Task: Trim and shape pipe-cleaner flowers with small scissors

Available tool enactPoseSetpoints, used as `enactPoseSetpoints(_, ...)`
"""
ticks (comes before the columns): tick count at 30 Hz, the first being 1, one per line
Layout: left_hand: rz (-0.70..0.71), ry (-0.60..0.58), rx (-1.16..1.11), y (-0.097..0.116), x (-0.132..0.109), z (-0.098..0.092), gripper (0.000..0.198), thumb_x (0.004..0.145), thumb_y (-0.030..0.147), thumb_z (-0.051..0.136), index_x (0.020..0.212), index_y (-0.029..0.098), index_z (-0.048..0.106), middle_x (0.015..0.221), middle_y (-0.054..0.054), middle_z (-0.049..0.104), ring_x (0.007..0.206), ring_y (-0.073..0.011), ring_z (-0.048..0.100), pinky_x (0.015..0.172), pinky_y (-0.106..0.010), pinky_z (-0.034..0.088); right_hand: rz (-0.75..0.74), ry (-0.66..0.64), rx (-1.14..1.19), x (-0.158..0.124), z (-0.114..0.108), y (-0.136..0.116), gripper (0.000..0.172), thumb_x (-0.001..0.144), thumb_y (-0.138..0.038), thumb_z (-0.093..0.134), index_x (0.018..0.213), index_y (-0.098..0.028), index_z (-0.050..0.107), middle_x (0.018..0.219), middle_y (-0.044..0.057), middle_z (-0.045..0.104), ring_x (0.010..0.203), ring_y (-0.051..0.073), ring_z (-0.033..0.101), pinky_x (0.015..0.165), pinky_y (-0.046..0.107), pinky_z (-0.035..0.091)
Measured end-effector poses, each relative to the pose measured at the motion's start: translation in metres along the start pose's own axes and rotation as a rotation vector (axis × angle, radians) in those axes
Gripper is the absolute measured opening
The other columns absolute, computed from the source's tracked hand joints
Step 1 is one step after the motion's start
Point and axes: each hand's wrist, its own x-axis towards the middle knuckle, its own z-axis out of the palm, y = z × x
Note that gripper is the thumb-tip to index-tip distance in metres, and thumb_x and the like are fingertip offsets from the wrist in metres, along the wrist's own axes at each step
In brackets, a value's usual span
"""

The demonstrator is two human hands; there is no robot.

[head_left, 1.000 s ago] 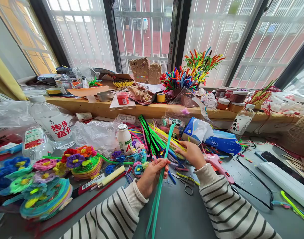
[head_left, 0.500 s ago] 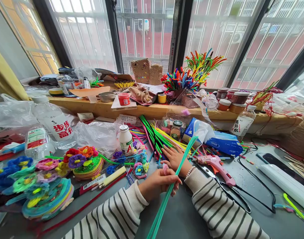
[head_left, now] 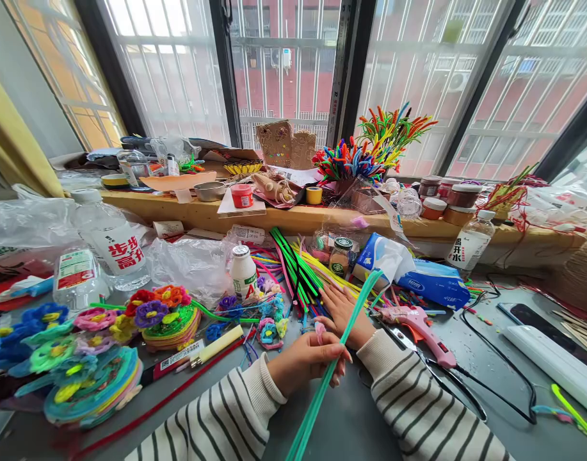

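A bunch of long teal-green pipe cleaners runs slantwise through my left hand, whose fingers are closed around it. Something small and pink shows at that hand's fingertips; its kind is unclear. Farther forward, my right hand lies palm down with fingers stretched out, at the near end of a pile of bright green pipe cleaners. The upper part of the teal bunch passes in front of the right hand. Whether the right fingertips press on any strand cannot be made out.
Left stand finished pipe-cleaner flowers, a small white bottle and a utility knife. A pink glue gun, scissors and a blue tissue pack lie right. Behind runs a crowded wooden ledge.
The view has shifted slightly. My left hand keeps its hold on the teal pipe cleaners, and my right hand stays stretched out by the pile with little movement.
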Motion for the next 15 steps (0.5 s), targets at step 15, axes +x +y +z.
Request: enactPoseSetpoints(15, 0.029, -0.042, 0.005, -0.002, 0.003, -0.002, 0.024, 0.065, 0.033, 0.059, 0.069, 0.01, 0.061, 0.049, -0.002, 0.059, 0.042, -0.0098, 0.053, 0.044, -0.02, 0.04, -0.108, -0.089, -0.008, 0.001, 0.021, -0.006, 0.062, 0.078, -0.049, 0.034, 0.129, -0.016, 0.022, 0.134, 0.007, 0.025, 0.119, 0.024, 0.026, 0.095, 0.043, 0.025)
